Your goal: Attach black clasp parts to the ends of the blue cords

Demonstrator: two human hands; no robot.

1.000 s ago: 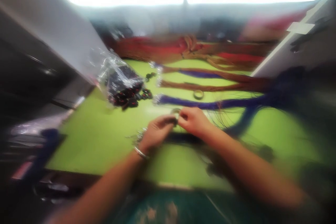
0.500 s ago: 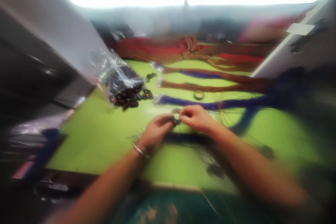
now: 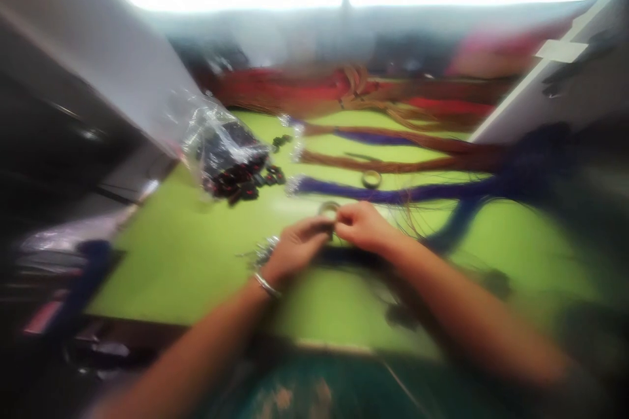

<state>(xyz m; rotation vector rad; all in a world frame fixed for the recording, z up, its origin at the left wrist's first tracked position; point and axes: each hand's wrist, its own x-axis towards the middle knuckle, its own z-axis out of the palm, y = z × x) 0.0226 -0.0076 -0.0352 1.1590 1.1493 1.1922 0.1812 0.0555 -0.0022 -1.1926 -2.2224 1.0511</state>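
Dark piece (image 3: 330, 227), small and blurred, in the fingers of the left hand (image 3: 295, 245), above the green table (image 3: 187, 262). Seemingly pinched between thumb and forefinger there. Right hand (image 3: 366, 226) close against it, fingertips drawn together; impossible to tell from the blur just what is caught between them, perhaps a thin wire end. Just beyond the fingertips, a tape roll (image 3: 329, 207), partly hidden. Under the hands, a dark wire bundle (image 3: 346, 256), with silvery ends (image 3: 265, 252) fanned out beside the left wrist.

As for progress, apparently mid-handling: dark piece in hand, not set down. Joined to a wire or separate, too blurred to tell. Farther back, pale-tipped ends on a blue wire bundle (image 3: 393, 195) and a brown wire bundle (image 3: 373, 165), with no dark pieces visible on those tips; by the look of it, little or nothing fitted there. Plenty of loose black parts (image 3: 240, 188) at the mouth of a clear bag (image 3: 216, 134), more inside. No clear count possible of finished or unfinished ends. Beside the blue bundle, a second tape roll (image 3: 372, 179), lying apart from both hands.
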